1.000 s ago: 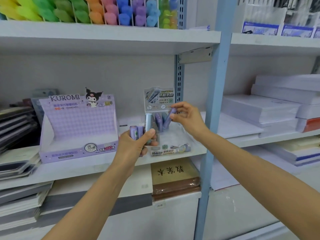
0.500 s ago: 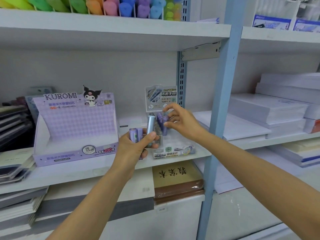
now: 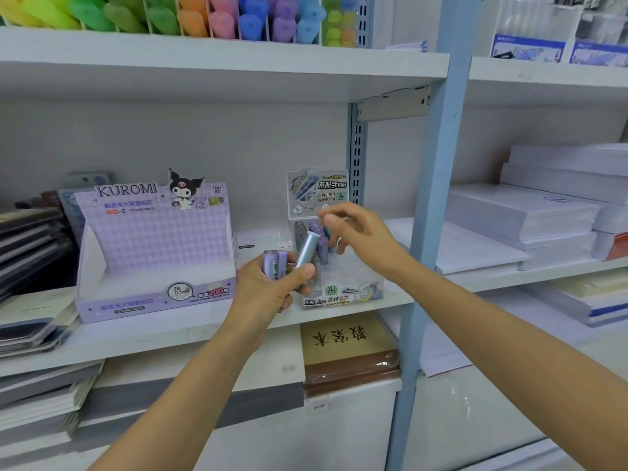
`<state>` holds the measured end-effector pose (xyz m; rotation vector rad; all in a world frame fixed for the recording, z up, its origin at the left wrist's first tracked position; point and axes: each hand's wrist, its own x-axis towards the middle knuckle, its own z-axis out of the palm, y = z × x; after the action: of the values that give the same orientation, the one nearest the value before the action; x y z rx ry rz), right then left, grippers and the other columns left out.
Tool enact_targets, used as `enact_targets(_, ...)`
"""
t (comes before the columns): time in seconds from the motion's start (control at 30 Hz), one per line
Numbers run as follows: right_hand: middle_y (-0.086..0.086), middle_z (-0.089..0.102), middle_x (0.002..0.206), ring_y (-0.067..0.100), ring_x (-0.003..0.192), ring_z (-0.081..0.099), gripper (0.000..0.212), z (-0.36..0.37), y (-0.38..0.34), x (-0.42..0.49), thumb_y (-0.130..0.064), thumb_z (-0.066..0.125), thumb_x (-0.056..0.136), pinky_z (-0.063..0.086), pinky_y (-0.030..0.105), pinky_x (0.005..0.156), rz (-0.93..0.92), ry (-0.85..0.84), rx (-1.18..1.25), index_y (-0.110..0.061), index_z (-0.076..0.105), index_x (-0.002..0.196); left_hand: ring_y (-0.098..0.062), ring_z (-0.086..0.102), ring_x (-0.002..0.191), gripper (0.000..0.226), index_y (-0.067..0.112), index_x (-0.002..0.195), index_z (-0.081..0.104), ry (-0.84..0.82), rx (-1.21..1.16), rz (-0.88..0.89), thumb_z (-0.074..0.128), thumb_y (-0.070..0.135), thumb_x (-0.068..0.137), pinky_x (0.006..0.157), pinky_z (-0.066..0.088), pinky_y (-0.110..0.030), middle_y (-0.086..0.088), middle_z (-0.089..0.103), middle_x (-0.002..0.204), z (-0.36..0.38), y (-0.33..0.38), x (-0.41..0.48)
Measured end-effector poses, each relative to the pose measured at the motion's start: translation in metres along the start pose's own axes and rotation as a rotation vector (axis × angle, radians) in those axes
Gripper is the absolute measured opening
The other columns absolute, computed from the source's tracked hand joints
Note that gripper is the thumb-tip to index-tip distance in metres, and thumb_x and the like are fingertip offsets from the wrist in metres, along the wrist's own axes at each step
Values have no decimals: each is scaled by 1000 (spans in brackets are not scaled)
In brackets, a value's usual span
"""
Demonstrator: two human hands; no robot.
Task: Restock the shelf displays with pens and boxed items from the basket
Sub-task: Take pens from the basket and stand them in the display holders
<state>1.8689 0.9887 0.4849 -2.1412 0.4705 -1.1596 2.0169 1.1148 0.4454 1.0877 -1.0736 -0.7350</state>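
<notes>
**A:** Head view first. Where is the stock?

**B:** The left hand (image 3: 268, 290) grips a small bundle in front of the shelf (image 3: 170, 331): two purple tubes (image 3: 276, 263) side by side and a pale blue tube (image 3: 307, 248) tilted to the right, pinned by the thumb. More tubes (image 3: 322, 248) stand in the clear display box (image 3: 350, 277), under its header card (image 3: 317, 192). The basket is out of view.

**A:** And the other hand?

**B:** The right hand (image 3: 360, 236) hovers just above the standing tubes with its fingers loosely curled. I see nothing between them, so I judge it empty.

**A:** How will these tubes handle?

**B:** They look like small, stiff plastic cylinders, so they are probably very light and smooth enough to roll or slip. I doubt they are fragile.

**A:** Where should the person take hold?

**B:** The blue tube sticks up clear of the bundle. I'd pinch it near its upper end between thumb and forefinger, then lower it upright into the box.

**A:** Any risk?

**B:** The standing tubes are close together and could topple if nudged. The purple Kuromi carton (image 3: 153, 243) sits well to the left, out of the way.
</notes>
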Motion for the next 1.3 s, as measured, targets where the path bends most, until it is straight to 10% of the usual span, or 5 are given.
enact_targets(0.4, 10, 73, 91, 24, 80, 71, 22, -9, -12, -36, -13, 74, 75, 58, 27, 75, 83, -21, 571, -7, 65, 95, -15, 54, 60, 20, 12, 91, 69, 70, -215, -42, 75, 3, 74, 39, 35, -18, -9, 70, 70, 11, 16, -9)
enact_targets(0.77, 6, 73, 87, 21, 80, 71, 10, -3, -16, -67, -7, 70, 84, 59, 30, 76, 154, -130, 440, -7, 62, 89, -9, 57, 53, 12, 10, 89, 69, 109, -125, 42, 75, 16, 80, 39, 36, -17, -2, 66, 61, 28, 20, -21)
enact_targets(0.9, -2, 67, 80, 13, 74, 64, 22, -8, -34, -58, -31, 70, 79, 54, 29, 69, 110, 2, 328, -13, 65, 92, -6, 55, 49, 18, 9, 94, 69, 135, 51, 122, 78, 14, 79, 42, 40, -14, 5, 65, 60, 32, 23, -24)
enact_targets(1.3, 11, 70, 89, 10, 75, 65, 15, -29, -35, -30, -7, 68, 87, 55, 19, 71, 57, 185, 215, -3, 70, 101, -8, 62, 63, 16, 9, 105, 65, 28, -11, 44, 53, 3, 96, 54, 48, -18, -3, 71, 81, 31, 25, -20)
